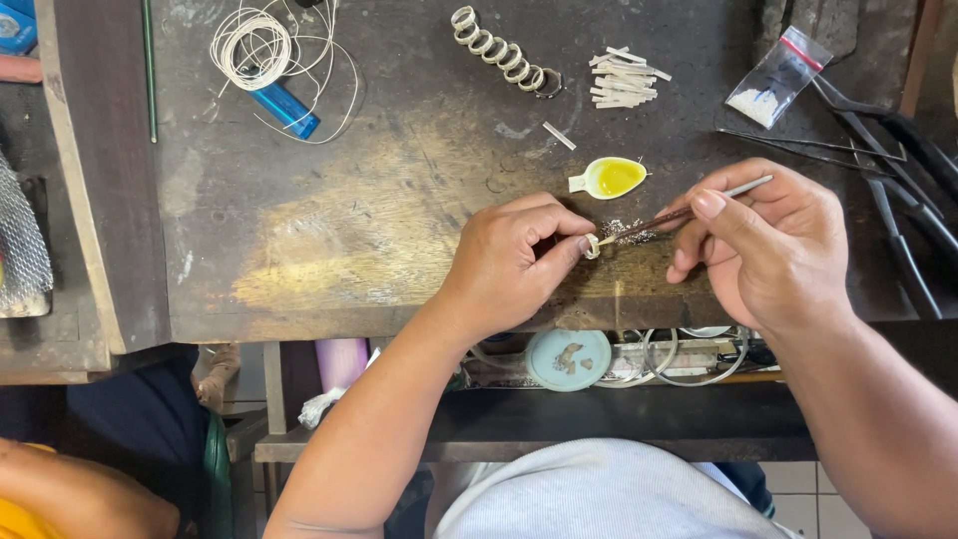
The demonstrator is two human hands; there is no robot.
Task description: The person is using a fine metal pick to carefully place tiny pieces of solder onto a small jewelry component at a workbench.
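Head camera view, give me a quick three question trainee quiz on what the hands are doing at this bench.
1. True or false: the left hand pinches a small pale ring against the worn bench top.
2. What does the right hand hold? A) the blue lighter B) a thin brush-like stick C) the black pliers
3. Fill in: the small white dish behind the hands holds a ___ liquid.

Key
1. True.
2. B: the stick points its tip at the ring. The lighter lies under the coil of pale wire, and the pliers lie untouched at the right edge.
3. Yellow.
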